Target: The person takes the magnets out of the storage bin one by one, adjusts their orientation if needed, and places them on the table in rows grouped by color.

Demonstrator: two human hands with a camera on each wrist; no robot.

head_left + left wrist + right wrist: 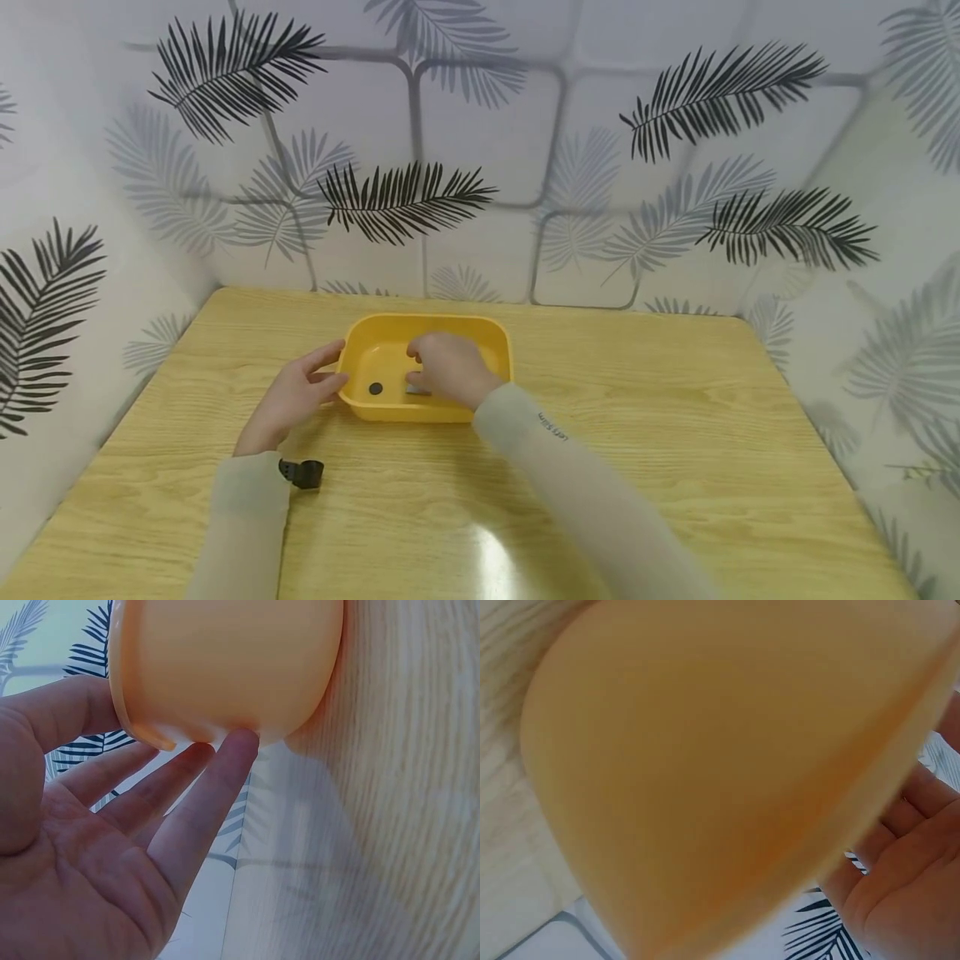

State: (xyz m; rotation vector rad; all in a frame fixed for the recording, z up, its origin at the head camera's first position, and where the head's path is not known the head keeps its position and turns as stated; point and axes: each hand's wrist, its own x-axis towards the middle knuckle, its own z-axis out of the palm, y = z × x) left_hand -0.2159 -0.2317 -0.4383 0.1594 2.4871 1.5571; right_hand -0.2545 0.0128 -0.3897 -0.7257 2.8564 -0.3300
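A yellow plastic tub [498, 337] stands on the wooden table. My left hand [330, 371] lies against its left outer wall with straight fingers; in the left wrist view the left hand [202, 761] shows an open palm, and its fingertips [238, 742] touch the tub [225, 660]. My right hand [422, 364] reaches down into the tub over a small grey piece [415, 389]. Beside it on the tub floor lies a small black round piece [376, 388]. In the right wrist view the tub wall [705, 772] hides the fingers and only the palm [915, 892] shows.
A small black clip-like part [303, 472] lies on the table [675, 433] near my left forearm. Leaf-patterned walls [480, 167] close in the table at the back and on both sides.
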